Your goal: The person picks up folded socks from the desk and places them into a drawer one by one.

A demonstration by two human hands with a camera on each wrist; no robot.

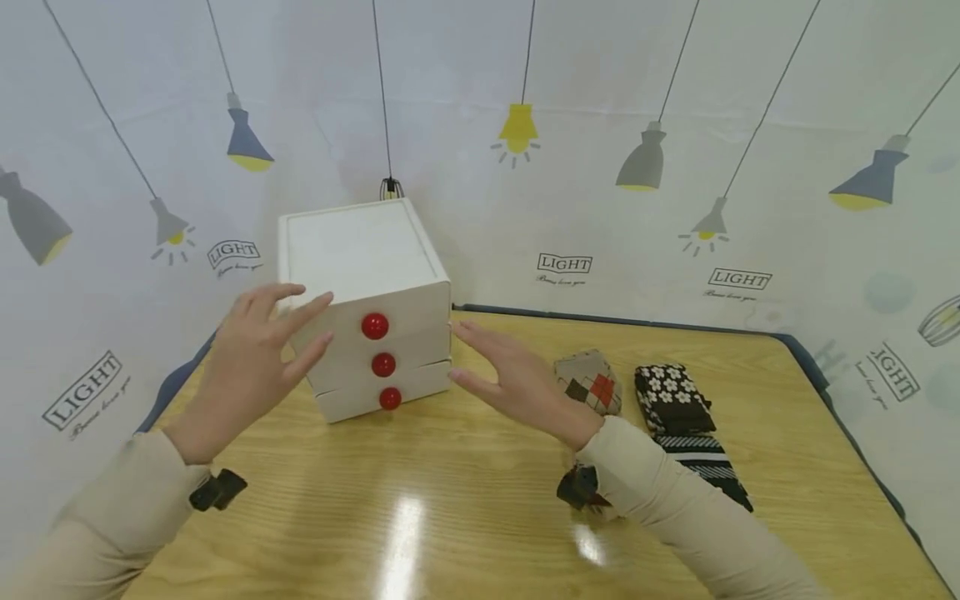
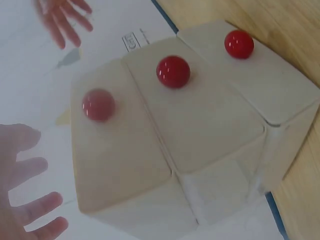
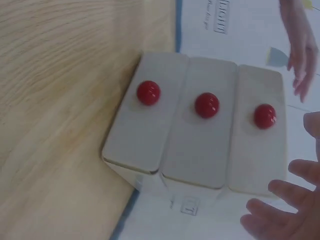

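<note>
A white three-drawer box (image 1: 360, 246) stands on the table, each drawer front bearing a round red knob (image 1: 375, 326). My left hand (image 1: 251, 358) is raised at its left front side, fingers spread and holding nothing; in the head view its fingertips overlap the box. On the other side, my right hand (image 1: 517, 379) has its fingers extended towards the box's right edge, its grasp empty. Both wrist views show the three drawer fronts (image 2: 200, 130) pushed in nearly flush, with loosely spread fingers (image 3: 290, 192) beside the top one.
Right of the box lie folded patterned textiles: an argyle one (image 1: 592, 379), a flowered one (image 1: 670, 392) and a striped one (image 1: 705, 458). Another dark reddish piece is partly hidden under my right wrist. A lamp-printed backdrop (image 1: 600, 225) encloses the wooden table (image 1: 465, 483).
</note>
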